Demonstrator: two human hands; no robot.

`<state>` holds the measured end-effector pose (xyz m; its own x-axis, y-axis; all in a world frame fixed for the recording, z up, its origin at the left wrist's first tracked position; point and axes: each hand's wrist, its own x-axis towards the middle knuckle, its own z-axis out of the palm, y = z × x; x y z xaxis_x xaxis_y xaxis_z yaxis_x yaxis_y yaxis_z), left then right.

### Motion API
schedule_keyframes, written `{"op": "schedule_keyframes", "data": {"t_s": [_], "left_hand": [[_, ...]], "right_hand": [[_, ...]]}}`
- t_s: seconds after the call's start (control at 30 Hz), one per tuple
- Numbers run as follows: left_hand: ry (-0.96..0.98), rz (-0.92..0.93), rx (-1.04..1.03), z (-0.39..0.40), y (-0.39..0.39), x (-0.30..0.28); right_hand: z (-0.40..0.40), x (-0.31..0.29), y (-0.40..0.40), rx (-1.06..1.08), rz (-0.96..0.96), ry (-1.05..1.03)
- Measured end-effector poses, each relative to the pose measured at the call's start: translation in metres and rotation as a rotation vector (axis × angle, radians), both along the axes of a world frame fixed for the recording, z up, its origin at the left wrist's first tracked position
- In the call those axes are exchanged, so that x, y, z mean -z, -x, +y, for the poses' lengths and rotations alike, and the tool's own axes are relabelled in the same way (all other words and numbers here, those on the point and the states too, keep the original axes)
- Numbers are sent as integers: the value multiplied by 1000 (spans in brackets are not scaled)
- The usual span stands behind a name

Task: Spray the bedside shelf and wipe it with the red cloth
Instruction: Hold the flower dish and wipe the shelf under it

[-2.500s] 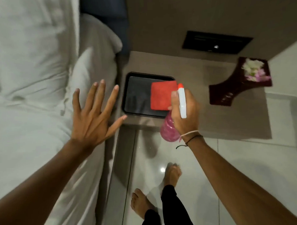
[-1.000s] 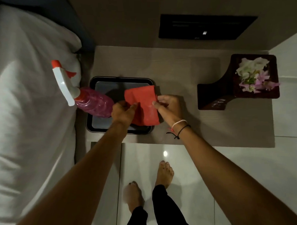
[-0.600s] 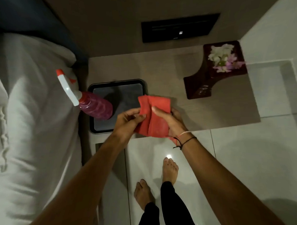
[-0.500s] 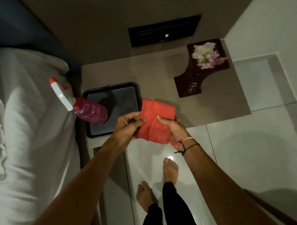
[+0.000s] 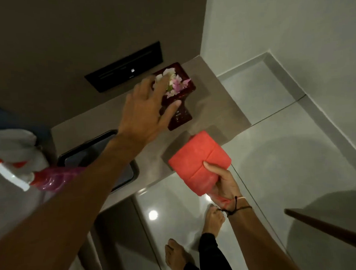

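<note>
The folded red cloth (image 5: pixel 200 161) hangs over the front right edge of the beige bedside shelf (image 5: pixel 214 109), gripped from below by my right hand (image 5: pixel 223 181). My left hand (image 5: pixel 146 109) reaches across the shelf, fingers spread, over the dark red dish of flowers (image 5: pixel 176 90); I cannot tell whether it touches the dish. The pink spray bottle (image 5: pixel 51 176) with its white and red trigger lies at the left, on the edge of the bed, partly hidden by my left forearm.
A black tray (image 5: pixel 96 145) sits on the left part of the shelf. A black wall panel (image 5: pixel 124 70) is above the shelf. White bedding (image 5: pixel 14 144) lies at the left, glossy floor tiles (image 5: pixel 294 147) at the right, and my bare feet (image 5: pixel 212 220) stand below.
My left hand has let go of the cloth and stretched out over the flower dish. My right hand alone now holds the cloth, shifted right. The view has swung right.
</note>
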<state>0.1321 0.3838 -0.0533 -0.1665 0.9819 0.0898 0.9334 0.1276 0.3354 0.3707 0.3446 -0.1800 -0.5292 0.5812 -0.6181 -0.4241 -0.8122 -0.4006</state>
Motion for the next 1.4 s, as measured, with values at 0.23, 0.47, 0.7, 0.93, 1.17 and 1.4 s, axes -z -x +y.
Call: {"op": "schedule_keyframes", "data": {"t_s": [0.23,0.47,0.7,0.93,1.17,1.4], "left_hand": [[302,298,167,88,3,35],[403,214,185,127,42,30],[442,103,183,149,68,31],[444,108,199,155,73,37],[436,114,213,155,71,37],[403,155,255,151,70,40]], "right_hand": [[25,23,7,122,68,63],[48,20,21,127,-177,14],[105,-6,107,426,-732,-542],[108,31,186,-181,-1251,-944],[77,44,192,-327,-1422,-1025],[29,43,175,-588,-1176,-1173]]}}
